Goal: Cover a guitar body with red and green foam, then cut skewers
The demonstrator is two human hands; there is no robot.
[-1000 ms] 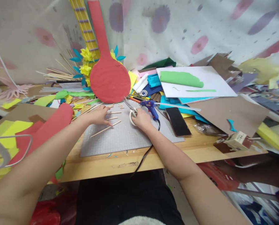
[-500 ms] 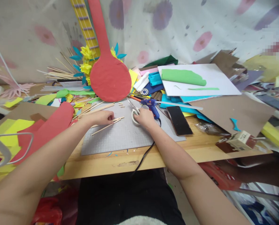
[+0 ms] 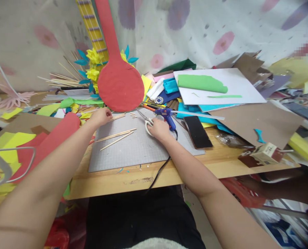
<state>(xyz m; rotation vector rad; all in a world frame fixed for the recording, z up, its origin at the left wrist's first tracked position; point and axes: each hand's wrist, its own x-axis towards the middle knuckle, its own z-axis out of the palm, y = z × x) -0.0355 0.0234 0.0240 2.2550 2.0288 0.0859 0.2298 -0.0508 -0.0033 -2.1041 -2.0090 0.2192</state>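
Observation:
My right hand (image 3: pixel 159 128) is closed around the white handles of a pair of scissors (image 3: pixel 148 125), its blades pointing up and left over the grey cutting mat (image 3: pixel 133 154). At the mat's far left, my left hand (image 3: pixel 102 117) has its fingers curled together beside a small group of thin wooden sticks (image 3: pixel 118 117); whether it grips one is hidden. Nearer me on the mat lie a few loose wooden sticks (image 3: pixel 116 138). Several short cut stick pieces (image 3: pixel 133 115) rest just beyond the scissors' tips.
A blue glue gun (image 3: pixel 169 119) and a phone (image 3: pixel 198 132) lie right of my right hand. The red guitar-like paper piece (image 3: pixel 121 86) stands behind the mat. A black cord (image 3: pixel 160 174) crosses the front edge. Coloured paper (image 3: pixel 49 145) piles up at left, a white board (image 3: pixel 218 86) at right.
My left hand has let go of the sticks on the mat's middle and moved up and left to the farther sticks. My right hand stays in place with the scissors.

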